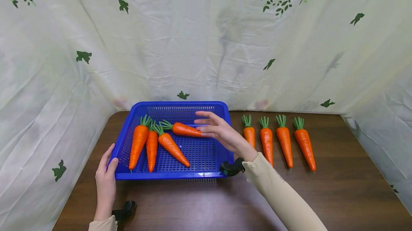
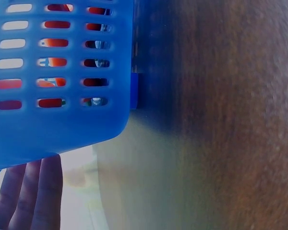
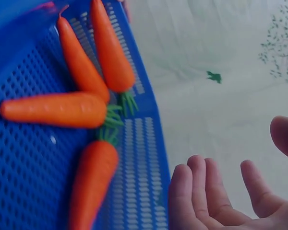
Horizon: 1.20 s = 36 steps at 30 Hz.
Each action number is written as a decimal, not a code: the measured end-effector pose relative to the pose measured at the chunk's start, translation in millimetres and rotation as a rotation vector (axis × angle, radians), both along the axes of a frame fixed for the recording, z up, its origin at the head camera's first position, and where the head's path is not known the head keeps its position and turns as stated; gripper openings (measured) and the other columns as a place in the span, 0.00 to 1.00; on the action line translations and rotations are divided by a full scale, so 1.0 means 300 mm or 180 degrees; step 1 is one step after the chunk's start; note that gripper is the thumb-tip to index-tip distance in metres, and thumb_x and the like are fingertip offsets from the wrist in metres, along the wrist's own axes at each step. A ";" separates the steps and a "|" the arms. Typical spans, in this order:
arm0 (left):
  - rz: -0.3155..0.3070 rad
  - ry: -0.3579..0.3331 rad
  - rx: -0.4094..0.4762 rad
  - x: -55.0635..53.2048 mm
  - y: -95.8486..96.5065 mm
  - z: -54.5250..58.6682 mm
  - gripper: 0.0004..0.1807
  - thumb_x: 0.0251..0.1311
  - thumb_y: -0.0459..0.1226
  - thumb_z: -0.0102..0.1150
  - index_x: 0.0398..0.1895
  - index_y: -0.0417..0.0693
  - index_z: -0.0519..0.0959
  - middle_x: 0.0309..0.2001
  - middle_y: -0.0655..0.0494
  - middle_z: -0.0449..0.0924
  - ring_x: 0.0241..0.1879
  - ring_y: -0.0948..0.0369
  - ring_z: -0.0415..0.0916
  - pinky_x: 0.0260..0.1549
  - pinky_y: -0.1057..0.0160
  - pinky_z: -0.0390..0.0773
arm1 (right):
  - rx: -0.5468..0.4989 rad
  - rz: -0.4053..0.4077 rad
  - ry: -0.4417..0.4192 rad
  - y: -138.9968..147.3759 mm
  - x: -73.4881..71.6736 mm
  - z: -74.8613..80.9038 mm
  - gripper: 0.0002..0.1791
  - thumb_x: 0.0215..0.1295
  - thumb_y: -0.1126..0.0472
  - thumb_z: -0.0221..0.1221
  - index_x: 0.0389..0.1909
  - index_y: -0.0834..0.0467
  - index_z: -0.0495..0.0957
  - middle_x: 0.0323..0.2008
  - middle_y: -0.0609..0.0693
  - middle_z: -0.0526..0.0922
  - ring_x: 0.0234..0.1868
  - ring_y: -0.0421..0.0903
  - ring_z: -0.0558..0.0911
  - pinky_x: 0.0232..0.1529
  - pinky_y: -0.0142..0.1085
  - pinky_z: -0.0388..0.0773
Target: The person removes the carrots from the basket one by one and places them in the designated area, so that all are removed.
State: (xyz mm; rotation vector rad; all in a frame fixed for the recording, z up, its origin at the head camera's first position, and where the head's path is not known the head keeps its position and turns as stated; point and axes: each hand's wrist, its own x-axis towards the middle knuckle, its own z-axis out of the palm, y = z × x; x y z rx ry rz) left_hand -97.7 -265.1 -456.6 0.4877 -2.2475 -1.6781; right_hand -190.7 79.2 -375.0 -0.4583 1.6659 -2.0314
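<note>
A blue plastic basket (image 1: 167, 176) with slotted walls stands on the table, several orange carrots with green tops inside. My left hand (image 1: 105, 179) holds its left edge near the front corner, thumb at the rim; in the left wrist view the fingers (image 2: 43, 196) lie against the basket wall (image 2: 53, 129). Over the basket's right part hovers my right hand (image 1: 222, 132), fingers extended and apart, holding nothing. Just left of its fingertips lies a sideways carrot (image 1: 186, 130); the other three, such as the leftmost carrot (image 1: 139, 143), lean toward the left side.
Right of the basket, several carrots lie in a row on the brown wooden table (image 1: 341, 188), tops pointing away; the rightmost is a carrot (image 1: 305, 147). My right forearm crosses in front of the row's left end. A pale leaf-patterned cloth (image 1: 193, 45) hangs behind and at the sides.
</note>
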 end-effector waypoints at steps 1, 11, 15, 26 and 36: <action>-0.0002 -0.0001 0.0003 0.000 0.001 0.000 0.25 0.73 0.44 0.41 0.72 0.58 0.62 0.70 0.55 0.60 0.66 0.58 0.58 0.66 0.57 0.57 | -0.0001 0.0018 -0.0044 -0.016 -0.002 -0.006 0.30 0.67 0.69 0.51 0.70 0.60 0.59 0.63 0.63 0.67 0.57 0.52 0.74 0.61 0.48 0.66; -0.0003 -0.0014 0.0016 0.000 0.003 0.003 0.25 0.73 0.44 0.41 0.72 0.57 0.62 0.70 0.55 0.60 0.65 0.59 0.59 0.65 0.60 0.58 | 0.0114 0.0223 -0.0349 -0.145 -0.020 -0.051 0.31 0.67 0.69 0.51 0.70 0.61 0.58 0.66 0.67 0.61 0.65 0.62 0.63 0.63 0.53 0.61; -0.0005 -0.0018 0.0019 0.000 0.003 0.004 0.25 0.73 0.44 0.40 0.72 0.57 0.62 0.70 0.55 0.60 0.65 0.59 0.59 0.65 0.60 0.58 | 0.0171 0.0200 -0.0408 -0.180 -0.037 -0.068 0.31 0.66 0.68 0.53 0.70 0.61 0.59 0.66 0.67 0.61 0.65 0.60 0.65 0.63 0.52 0.62; -0.0015 -0.0050 0.0046 -0.001 -0.002 -0.003 0.25 0.73 0.44 0.40 0.72 0.59 0.62 0.71 0.55 0.59 0.66 0.57 0.58 0.66 0.57 0.57 | 0.0299 0.0271 -0.0431 -0.228 -0.071 -0.103 0.30 0.66 0.67 0.53 0.69 0.62 0.60 0.60 0.64 0.69 0.52 0.52 0.76 0.61 0.51 0.65; -0.0009 -0.0041 0.0042 -0.003 0.001 -0.002 0.25 0.73 0.43 0.40 0.72 0.58 0.62 0.71 0.55 0.59 0.66 0.58 0.58 0.66 0.58 0.57 | 0.0563 0.0294 -0.0403 -0.278 -0.097 -0.129 0.29 0.66 0.68 0.54 0.68 0.63 0.62 0.60 0.61 0.70 0.60 0.64 0.69 0.63 0.56 0.61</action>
